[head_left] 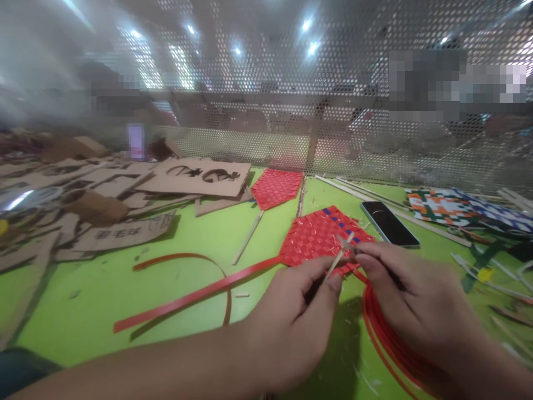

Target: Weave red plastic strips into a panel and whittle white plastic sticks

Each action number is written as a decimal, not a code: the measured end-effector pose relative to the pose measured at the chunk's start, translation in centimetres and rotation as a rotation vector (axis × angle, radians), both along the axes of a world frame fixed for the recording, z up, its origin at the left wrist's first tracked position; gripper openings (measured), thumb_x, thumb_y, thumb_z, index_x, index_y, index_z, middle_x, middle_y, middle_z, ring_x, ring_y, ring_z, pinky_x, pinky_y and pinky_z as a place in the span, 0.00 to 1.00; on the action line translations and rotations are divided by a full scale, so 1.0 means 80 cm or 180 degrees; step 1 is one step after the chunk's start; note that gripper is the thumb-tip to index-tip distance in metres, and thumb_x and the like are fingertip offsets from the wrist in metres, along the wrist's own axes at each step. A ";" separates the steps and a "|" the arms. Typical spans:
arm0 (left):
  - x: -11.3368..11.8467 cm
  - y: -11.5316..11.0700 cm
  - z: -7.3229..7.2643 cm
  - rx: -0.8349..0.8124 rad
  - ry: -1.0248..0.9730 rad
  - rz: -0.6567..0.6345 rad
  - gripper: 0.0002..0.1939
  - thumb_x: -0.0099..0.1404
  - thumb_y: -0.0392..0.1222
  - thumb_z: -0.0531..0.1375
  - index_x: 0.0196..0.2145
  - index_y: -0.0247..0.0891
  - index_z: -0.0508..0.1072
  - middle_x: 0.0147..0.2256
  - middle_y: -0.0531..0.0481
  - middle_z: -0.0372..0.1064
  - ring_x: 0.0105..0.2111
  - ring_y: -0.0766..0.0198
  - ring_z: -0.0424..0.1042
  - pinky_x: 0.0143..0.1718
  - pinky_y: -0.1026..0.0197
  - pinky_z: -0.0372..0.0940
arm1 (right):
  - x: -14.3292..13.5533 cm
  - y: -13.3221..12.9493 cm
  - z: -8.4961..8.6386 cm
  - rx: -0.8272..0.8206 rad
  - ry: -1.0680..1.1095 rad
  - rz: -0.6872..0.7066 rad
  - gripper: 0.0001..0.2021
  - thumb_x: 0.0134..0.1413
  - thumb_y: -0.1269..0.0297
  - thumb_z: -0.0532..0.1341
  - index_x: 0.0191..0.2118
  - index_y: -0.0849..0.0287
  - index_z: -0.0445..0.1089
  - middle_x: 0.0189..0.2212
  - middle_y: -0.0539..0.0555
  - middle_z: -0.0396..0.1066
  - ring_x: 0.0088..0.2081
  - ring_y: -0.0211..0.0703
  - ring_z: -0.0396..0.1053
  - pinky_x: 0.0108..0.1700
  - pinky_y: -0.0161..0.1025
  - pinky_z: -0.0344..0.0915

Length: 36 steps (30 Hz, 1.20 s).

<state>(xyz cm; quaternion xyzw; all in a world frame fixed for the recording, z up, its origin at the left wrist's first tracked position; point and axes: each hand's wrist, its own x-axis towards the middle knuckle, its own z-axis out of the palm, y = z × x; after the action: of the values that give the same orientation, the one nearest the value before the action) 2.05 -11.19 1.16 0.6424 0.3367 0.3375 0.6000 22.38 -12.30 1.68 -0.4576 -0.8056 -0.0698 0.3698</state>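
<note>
My left hand (308,316) pinches a thin pale wooden stick (335,263) between thumb and forefinger, its far end tilted up and to the right. Closed beside it, my right hand (416,300) grips a small metal blade (345,243); its tip meets the stick, and its handle is hidden in my fingers. Just beyond both hands lies a red woven mat (310,233) with a pointed shape, a row of blue checks and pale shavings on it. One long red strip (200,293) stretches leftward from the mat. Under my right hand sits a coil of red strip (387,339).
A smaller red woven piece (277,189) with a stick stands farther back. Cut cardboard (191,176) crowds the left. A phone (390,223), a multicoloured woven piece (441,206) and loose strips lie right. A perforated metal screen (266,111) closes off the green table's (195,233) back.
</note>
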 end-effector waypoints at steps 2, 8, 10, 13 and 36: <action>0.001 0.003 0.000 0.0123 -0.0111 0.0007 0.14 0.80 0.45 0.54 0.48 0.39 0.78 0.33 0.54 0.67 0.32 0.66 0.62 0.35 0.64 0.62 | -0.005 -0.002 0.000 -0.0161 -0.0027 0.0179 0.10 0.76 0.64 0.55 0.43 0.55 0.74 0.36 0.51 0.83 0.33 0.40 0.81 0.33 0.35 0.72; -0.002 0.004 -0.013 0.0457 0.0036 0.0090 0.10 0.79 0.40 0.54 0.40 0.39 0.74 0.33 0.52 0.67 0.34 0.64 0.66 0.37 0.61 0.63 | -0.017 -0.003 -0.006 -0.0005 -0.0252 0.0265 0.15 0.77 0.64 0.53 0.43 0.59 0.76 0.36 0.56 0.85 0.32 0.44 0.82 0.32 0.38 0.75; -0.004 0.003 -0.013 0.0566 0.0165 0.0166 0.09 0.77 0.40 0.56 0.37 0.39 0.71 0.31 0.53 0.64 0.32 0.64 0.64 0.35 0.61 0.62 | -0.019 -0.003 -0.008 0.0076 -0.0342 0.0174 0.17 0.78 0.63 0.52 0.43 0.60 0.77 0.36 0.57 0.84 0.31 0.45 0.82 0.30 0.39 0.74; -0.005 0.002 -0.012 0.0629 0.0268 0.0229 0.11 0.77 0.41 0.57 0.34 0.40 0.66 0.29 0.55 0.60 0.30 0.65 0.61 0.33 0.61 0.60 | -0.019 -0.002 -0.008 0.0242 -0.0548 0.0054 0.19 0.79 0.62 0.51 0.42 0.61 0.77 0.35 0.58 0.84 0.29 0.46 0.80 0.25 0.40 0.70; -0.001 -0.017 -0.005 -0.0437 0.0275 0.0234 0.20 0.80 0.57 0.49 0.33 0.43 0.63 0.22 0.60 0.50 0.22 0.68 0.51 0.20 0.64 0.47 | 0.046 0.024 -0.004 0.0707 -0.0768 -0.0640 0.14 0.78 0.61 0.55 0.42 0.56 0.77 0.31 0.52 0.83 0.26 0.41 0.80 0.24 0.35 0.67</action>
<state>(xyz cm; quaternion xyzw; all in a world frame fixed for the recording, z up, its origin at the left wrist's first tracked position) 1.99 -12.58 0.79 0.6009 0.4080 0.3075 0.6147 26.02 -10.41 1.40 -0.4805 -0.7816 -0.2493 0.3099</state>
